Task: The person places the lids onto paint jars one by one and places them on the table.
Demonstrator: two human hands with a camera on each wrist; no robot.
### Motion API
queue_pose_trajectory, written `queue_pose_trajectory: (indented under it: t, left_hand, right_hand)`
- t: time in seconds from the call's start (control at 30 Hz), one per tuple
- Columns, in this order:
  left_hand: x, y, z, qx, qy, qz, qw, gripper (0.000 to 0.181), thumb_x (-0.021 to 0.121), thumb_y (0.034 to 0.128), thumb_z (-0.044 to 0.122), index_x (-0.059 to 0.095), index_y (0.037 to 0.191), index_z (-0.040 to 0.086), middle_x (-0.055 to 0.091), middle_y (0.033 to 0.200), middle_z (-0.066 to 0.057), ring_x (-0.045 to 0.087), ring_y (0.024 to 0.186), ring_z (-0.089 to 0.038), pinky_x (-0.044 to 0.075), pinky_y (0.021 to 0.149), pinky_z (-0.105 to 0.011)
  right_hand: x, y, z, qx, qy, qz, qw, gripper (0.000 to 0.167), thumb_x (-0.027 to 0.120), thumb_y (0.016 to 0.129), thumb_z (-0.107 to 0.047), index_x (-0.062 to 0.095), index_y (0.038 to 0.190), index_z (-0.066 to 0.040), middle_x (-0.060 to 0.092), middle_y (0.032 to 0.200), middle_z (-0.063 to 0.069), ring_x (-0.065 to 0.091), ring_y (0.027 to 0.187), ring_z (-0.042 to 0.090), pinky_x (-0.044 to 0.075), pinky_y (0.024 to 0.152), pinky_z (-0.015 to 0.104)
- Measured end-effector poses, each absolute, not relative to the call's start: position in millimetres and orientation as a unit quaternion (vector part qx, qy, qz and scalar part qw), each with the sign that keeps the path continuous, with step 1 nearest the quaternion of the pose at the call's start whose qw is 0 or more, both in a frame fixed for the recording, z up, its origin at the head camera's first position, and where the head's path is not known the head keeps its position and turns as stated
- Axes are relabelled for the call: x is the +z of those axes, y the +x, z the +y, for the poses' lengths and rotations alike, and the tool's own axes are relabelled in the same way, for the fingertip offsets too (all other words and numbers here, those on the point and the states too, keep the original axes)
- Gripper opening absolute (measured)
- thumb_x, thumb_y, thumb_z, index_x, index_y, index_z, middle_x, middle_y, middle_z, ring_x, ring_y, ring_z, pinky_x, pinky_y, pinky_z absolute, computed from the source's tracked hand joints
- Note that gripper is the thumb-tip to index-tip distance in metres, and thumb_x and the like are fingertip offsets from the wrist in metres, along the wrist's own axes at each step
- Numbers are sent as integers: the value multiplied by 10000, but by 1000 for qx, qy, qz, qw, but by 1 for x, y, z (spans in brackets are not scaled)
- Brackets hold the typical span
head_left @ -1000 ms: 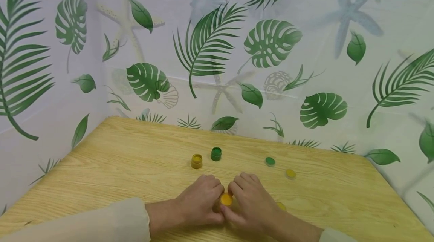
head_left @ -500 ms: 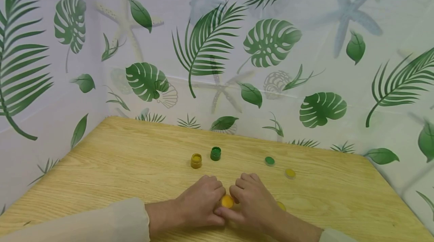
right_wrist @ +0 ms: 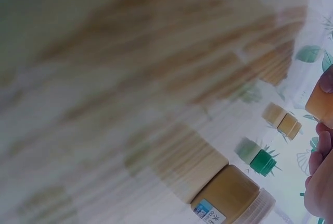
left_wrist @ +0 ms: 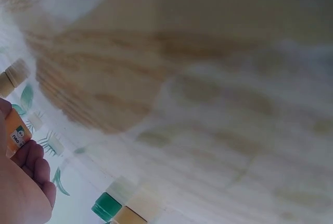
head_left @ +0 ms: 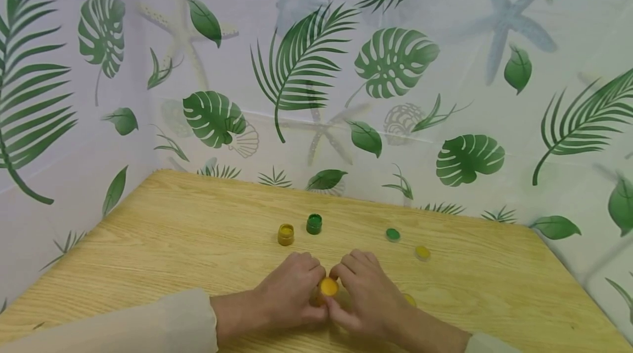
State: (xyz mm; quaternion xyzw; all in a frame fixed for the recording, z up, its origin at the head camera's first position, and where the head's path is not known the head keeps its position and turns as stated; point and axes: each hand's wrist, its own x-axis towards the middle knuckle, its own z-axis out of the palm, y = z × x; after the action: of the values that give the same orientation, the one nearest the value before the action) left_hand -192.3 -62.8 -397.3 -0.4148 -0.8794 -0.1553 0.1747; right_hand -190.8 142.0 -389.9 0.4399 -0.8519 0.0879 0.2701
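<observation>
Between both hands, near the table's front middle, is a small orange jar (head_left: 328, 287), its round top facing the head camera. Curled fingers of the left hand (head_left: 288, 293) hold it from the left; in the left wrist view, the orange jar (left_wrist: 18, 132) shows a printed label beside the left hand (left_wrist: 23, 185). From the other side the right hand (head_left: 368, 295) pinches it near the top, thumb at the front edge. In the right wrist view, the orange jar (right_wrist: 319, 103) is partly covered by the right hand (right_wrist: 321, 174).
Beyond the hands stand a lidless yellow jar (head_left: 286, 235) and a lidless green jar (head_left: 314, 224). A green lid (head_left: 393, 235) and a yellow lid (head_left: 422, 253) lie farther right. Behind the right wrist is a yellow jar (head_left: 409, 300), which appears capped (right_wrist: 229, 193) in the right wrist view.
The right thumb has shifted from lying across the jar's front to its front edge. The orange jar has moved slightly up and left, with both hands still around it.
</observation>
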Motion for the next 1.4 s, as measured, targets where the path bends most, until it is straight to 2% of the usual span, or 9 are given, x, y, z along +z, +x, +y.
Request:
queue_pose_trajectory:
  t: [0.23,0.43,0.67,0.83,0.93,1.0,1.13,1.23,1.4]
  left_hand:
    - [-396,-192,-63,-141,-412,-883,174,296,752,791,433,614,786,171,443,696,135,357,669,-20,291,651,-154]
    - [-396,-191,-62,-134,-411,-885,170,304,755,781,442,617,788,171,451,699,133,357,668,-23,296,657,-156]
    - [-396,-191,-63,-125,-412,-888,160,313,757,784,451,626,813,169,461,714,132,369,680,-27,315,675,-163]
    - [-396,-192,-64,-111,-417,-889,156,339,754,795,481,621,830,172,461,731,129,369,693,-31,321,686,-170]
    - [-396,-192,-64,-115,-417,-888,156,334,762,794,473,624,841,173,493,754,127,382,704,-27,335,692,-167]
    - [-397,-191,-63,-124,-416,-886,162,321,763,796,456,634,847,167,528,767,117,397,709,-25,342,693,-162]
    - [-398,-191,-63,-144,-414,-880,183,269,750,801,399,647,846,154,563,766,103,425,710,-21,355,690,-158]
    - [-399,-191,-63,-148,-411,-878,195,250,740,797,380,637,825,153,536,733,110,415,694,-23,352,681,-162]
    - [-399,-192,-63,-146,-409,-879,195,266,744,794,399,626,805,161,499,713,121,389,681,-22,337,674,-163]
  right_hand:
    - [-388,-190,141,91,425,-864,255,214,726,772,-354,589,833,-201,524,801,-86,409,789,69,393,803,308]
    - [-389,-190,140,89,423,-863,261,241,742,761,-382,576,797,-211,484,776,-104,389,765,63,409,802,309]
    - [-389,-191,140,94,425,-859,269,280,736,800,-414,553,747,-209,424,748,-129,358,745,54,414,807,317]
    - [-389,-190,141,90,411,-871,254,405,694,861,-516,486,670,-227,316,696,-156,305,711,45,389,799,295]
    - [-388,-189,141,89,397,-881,241,443,647,879,-586,489,673,-227,338,686,-153,309,710,44,379,802,294]
    - [-387,-189,141,88,390,-884,240,394,645,886,-562,541,722,-219,426,710,-140,344,728,48,387,815,305]
    - [-387,-189,141,90,392,-883,241,243,683,841,-423,632,889,-190,561,815,-91,415,798,69,398,831,326]
    - [-388,-190,142,90,407,-875,247,223,692,798,-357,644,933,-186,551,831,-88,419,813,77,394,819,326]
    - [-390,-190,142,87,421,-865,259,204,697,779,-330,635,910,-185,514,817,-96,401,799,78,382,805,317]
